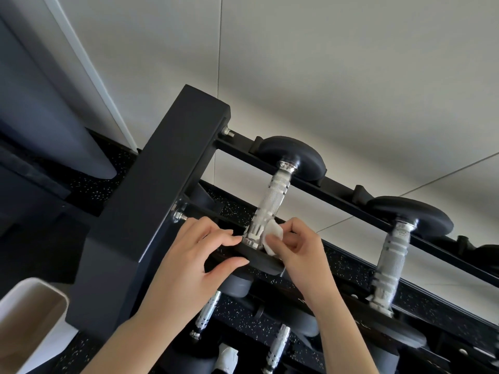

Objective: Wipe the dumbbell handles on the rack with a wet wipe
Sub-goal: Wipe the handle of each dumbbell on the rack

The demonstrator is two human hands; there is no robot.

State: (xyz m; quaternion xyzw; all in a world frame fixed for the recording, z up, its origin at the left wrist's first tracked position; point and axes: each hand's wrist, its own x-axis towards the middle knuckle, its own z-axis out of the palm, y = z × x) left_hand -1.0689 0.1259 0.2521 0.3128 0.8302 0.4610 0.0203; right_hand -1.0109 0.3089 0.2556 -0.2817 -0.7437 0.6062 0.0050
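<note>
A dumbbell with a knurled chrome handle [271, 201] and black round ends lies across the top tier of the black rack [162, 184]. My right hand [299, 247] pinches a small folded white wet wipe [273, 236] against the near end of that handle. My left hand [194, 255] sits just left of it, with a fingertip touching the chrome collar and the thumb at the near black end plate [259, 261]. A second dumbbell handle [391, 260] lies further right on the same tier.
Lower tiers hold more chrome-handled dumbbells [208, 311]. A white bin [32, 319] stands at the lower left beside the rack's thick black upright. A white shoe tip [228, 357] shows at the bottom. Pale wall panels rise behind the rack; the floor is black speckled rubber.
</note>
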